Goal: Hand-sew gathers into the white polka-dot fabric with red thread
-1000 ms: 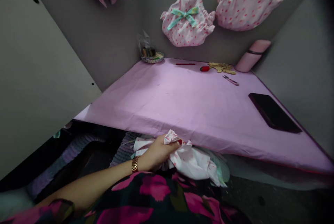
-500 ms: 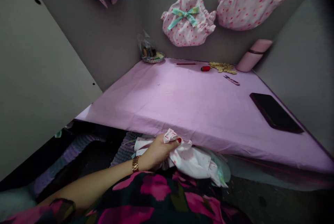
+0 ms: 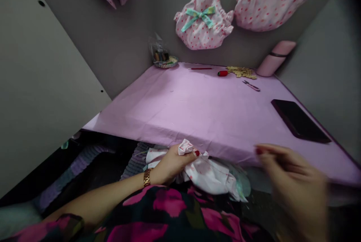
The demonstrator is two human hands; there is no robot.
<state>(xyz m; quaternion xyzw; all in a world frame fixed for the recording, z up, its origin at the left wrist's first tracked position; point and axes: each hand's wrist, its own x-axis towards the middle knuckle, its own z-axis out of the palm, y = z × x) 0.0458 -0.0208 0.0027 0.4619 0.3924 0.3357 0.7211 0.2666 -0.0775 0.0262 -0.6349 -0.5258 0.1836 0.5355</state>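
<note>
Clutching a crumpled, soft white dotted cloth below the draped lilac table edge, left hand clenched around its bunched folds, right hand blurred, fingers pinched, grip unclear, flat black slab nearby.

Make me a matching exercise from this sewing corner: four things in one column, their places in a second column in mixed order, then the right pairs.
Things
1. dotted cloth
2. black tablet
3. bag with the teal bow
4. small basket

Places
A. hanging on the grey wall
B. bunched in the left hand, below the table's front edge
C. far left corner of the purple table
D. lying flat near the table's right edge

Pairs: 1-B, 2-D, 3-A, 4-C
</note>
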